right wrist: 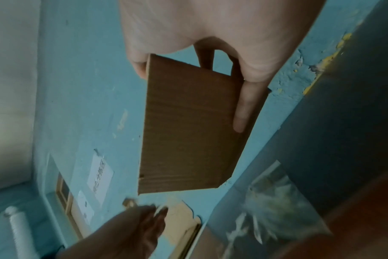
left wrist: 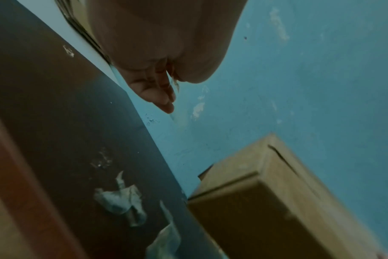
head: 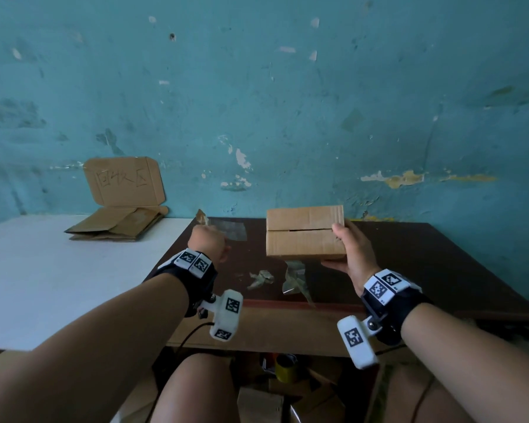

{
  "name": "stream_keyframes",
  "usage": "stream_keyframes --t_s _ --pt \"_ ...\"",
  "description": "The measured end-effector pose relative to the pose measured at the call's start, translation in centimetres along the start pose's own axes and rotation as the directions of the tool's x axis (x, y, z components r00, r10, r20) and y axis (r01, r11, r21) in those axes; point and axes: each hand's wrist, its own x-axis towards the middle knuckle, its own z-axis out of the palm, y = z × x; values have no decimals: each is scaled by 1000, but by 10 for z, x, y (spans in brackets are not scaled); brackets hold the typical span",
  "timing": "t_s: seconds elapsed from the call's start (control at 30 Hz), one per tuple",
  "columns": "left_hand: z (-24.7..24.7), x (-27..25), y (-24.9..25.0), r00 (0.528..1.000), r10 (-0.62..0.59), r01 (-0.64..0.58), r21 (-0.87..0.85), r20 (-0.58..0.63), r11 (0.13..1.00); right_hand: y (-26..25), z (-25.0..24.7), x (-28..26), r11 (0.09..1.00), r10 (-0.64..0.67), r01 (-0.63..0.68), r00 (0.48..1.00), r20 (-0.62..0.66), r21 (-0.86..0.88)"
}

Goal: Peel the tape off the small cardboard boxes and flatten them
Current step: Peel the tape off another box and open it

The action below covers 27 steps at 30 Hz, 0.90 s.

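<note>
From my seat, the box (head: 305, 232) sits in my right hand (head: 353, 254) at one o'clock, above the table (head: 425, 261). Tape scraps (head: 293, 280) lie on the table at twelve, below the box. Flattened cardboard (head: 116, 224) rests at ten o'clock against the wall (head: 287, 102).

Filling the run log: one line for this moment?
right hand: holds box off table | left hand: pinches peeled tape | box: not flattened

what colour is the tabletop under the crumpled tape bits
Dark brown, with a reddish front edge; the tabletop under the crumpled tape bits shows best in the head view.

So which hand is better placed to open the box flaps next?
Probably left. The right hand grips the cardboard box clear of the table, while the left hand pinches only a peeled tape strip beside it.
</note>
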Motion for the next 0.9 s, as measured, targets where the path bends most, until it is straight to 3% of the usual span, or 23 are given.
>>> stream_keyframes --t_s 0.13,0.27,0.33,0.4,0.47,0.53,0.67,0.77,0.9 --pt "16 -5 -2 993 106 -98 136 -59 986 8 11 -6 1000 0 0 1000 7 -26" --pt "29 -22 4 967 255 -245 293 4 924 7 10 -2 999 26 -24 999 -39 44" --pt "37 -28 -2 934 338 -355 399 116 845 6 4 3 995 57 -50 995 -82 88" --pt "47 -31 -16 866 389 -500 503 315 705 8 -2 6 990 89 -76 990 -113 118" --pt "54 -33 -32 787 337 -613 598 516 516 12 -8 7 989 100 -85 986 -130 120" --pt "58 -35 -44 725 270 -685 626 634 372 15 -12 7 990 99 -84 986 -135 110" --pt "55 -36 -44 677 233 -734 618 698 282 16 -12 6 990 107 -93 986 -128 107" --pt "50 -37 -41 643 164 -766 622 748 165 14 -9 5 990 103 -90 988 -118 113" --pt "50 -34 -44 666 37 -740 655 745 151 13 -3 1 990 99 -87 989 -106 115"
